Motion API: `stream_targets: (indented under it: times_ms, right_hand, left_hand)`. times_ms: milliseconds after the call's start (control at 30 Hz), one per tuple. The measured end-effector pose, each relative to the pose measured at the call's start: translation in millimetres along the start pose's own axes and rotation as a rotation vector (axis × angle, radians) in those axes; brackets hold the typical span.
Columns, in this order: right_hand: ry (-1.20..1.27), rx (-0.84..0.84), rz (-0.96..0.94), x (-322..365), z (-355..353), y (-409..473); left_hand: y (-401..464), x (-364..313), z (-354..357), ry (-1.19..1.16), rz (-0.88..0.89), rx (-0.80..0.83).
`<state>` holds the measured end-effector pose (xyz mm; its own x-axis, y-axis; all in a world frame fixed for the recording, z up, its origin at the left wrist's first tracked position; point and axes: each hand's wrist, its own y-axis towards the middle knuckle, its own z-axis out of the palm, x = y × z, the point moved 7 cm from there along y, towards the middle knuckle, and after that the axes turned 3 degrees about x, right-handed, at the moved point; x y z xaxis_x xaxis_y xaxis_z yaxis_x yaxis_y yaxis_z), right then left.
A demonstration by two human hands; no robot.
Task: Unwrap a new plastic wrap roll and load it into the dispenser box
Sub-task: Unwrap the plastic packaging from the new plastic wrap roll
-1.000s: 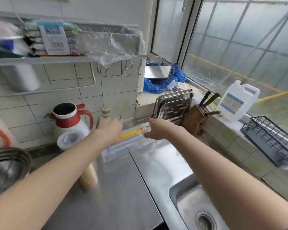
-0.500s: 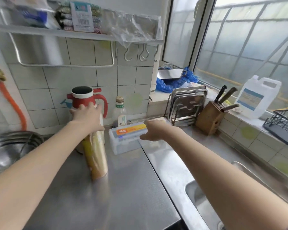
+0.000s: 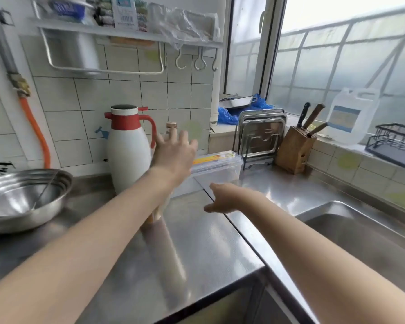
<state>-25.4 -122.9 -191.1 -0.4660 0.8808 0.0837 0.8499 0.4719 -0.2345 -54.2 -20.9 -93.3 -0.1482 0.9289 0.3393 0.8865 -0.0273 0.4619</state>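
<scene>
The wrapped plastic wrap roll stands upright on the steel counter. My left forearm hides most of it, so only its lower end shows. My left hand hovers above the roll with fingers spread and holds nothing. The clear dispenser box, which has a yellow-orange label, lies at the back of the counter just right of that hand. My right hand hangs relaxed over the counter in front of the box and touches nothing.
A white and red thermos jug stands left of the roll, with a small bottle behind my left hand. A steel bowl sits far left. A tray rack, knife block and sink are on the right.
My left hand has let go of the top of the roll and lifted with fingers spread. My right hand has left the dispenser box and drawn back toward me.
</scene>
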Motion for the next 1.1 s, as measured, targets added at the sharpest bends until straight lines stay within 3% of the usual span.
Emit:
stream_targets:
  times_ms: [267,467,633,733,867,967,1100]
  right_hand:
    - [0.092,-0.060,0.078,-20,0,-49]
    - [0.273,-0.149,0.106,-29,11,-65]
    - [0.719,-0.478,0.072,-46,11,-73]
    - [0.810,-0.639,0.053,-62,9,-78]
    - [0.735,-0.695,0.021,-64,7,-77]
    - [0.488,-0.618,0.035,-58,7,-67]
    - [0.367,-0.518,0.047,-51,16,-50]
  left_hand:
    - [-46,-55,-26,0.045,0.142,-0.095]
    - [-49,-68,-67,-0.260,0.141,-0.159]
    - [-53,-78,-86,-0.518,0.114,-0.249]
    - [-55,-78,-85,-0.617,0.097,-0.313]
    - [-60,-70,-67,-0.771,0.045,-0.372]
    - [-62,-51,-39,-0.952,-0.058,-0.367]
    - [-67,-34,2,-1.142,-0.167,-0.318]
